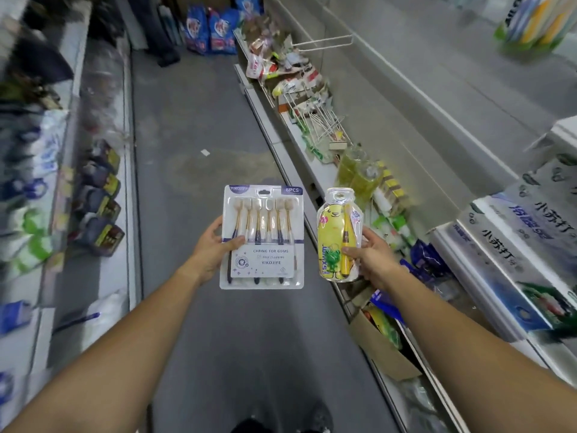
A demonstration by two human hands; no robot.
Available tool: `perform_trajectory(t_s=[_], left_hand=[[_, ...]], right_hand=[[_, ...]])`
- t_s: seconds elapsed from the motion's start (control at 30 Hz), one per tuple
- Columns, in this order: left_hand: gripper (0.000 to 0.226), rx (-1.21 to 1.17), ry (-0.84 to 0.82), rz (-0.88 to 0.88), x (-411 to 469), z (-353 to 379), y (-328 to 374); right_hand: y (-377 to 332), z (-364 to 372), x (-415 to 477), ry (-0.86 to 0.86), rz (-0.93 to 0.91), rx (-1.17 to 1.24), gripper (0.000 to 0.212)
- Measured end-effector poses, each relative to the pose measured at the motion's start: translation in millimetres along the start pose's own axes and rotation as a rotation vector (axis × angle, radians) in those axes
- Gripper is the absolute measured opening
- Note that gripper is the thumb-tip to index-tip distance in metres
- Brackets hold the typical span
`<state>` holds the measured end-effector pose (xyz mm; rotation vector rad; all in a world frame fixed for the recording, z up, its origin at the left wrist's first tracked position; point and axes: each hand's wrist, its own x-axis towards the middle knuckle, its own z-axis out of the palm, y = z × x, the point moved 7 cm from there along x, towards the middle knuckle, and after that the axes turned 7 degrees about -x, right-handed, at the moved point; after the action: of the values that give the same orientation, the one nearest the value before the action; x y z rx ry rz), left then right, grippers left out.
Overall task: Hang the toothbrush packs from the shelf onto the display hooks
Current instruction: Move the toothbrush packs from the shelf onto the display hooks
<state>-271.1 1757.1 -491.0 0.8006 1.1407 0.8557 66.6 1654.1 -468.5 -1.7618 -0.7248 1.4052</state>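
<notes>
Two packs are off the shelf (268, 126); neither is hung. The left hand (215, 245) grips the six-brush pack (263, 235) at centre; the right hand (371, 257) grips the yellow pack (338, 235) (cartoon print) at its 3 o'clock. An empty display hook (324, 43) projects at 1 o'clock, well apart.

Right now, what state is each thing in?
Six-pack: upright, gripped by left hand, not hung.
Yellow pack: upright, gripped by right hand, not hung.
Wire hook: bare.
Cardboard box: open, goods inside.
</notes>
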Motion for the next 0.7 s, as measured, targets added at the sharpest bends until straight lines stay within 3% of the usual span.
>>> perform_trajectory(t_s=[0.4, 0.7], left_hand=[[0.065, -0.064, -0.002, -0.011, 168.5, -109.5, 95.5], [0.074, -0.040, -0.126, -0.084, 279.4, -133.7, 173.4]], right_hand=[[-117.6, 120.5, 160.5, -0.006, -0.002, 0.023, 0.052], [-206.7, 175.1, 264.7, -0.052, -0.009, 0.011, 0.050]])
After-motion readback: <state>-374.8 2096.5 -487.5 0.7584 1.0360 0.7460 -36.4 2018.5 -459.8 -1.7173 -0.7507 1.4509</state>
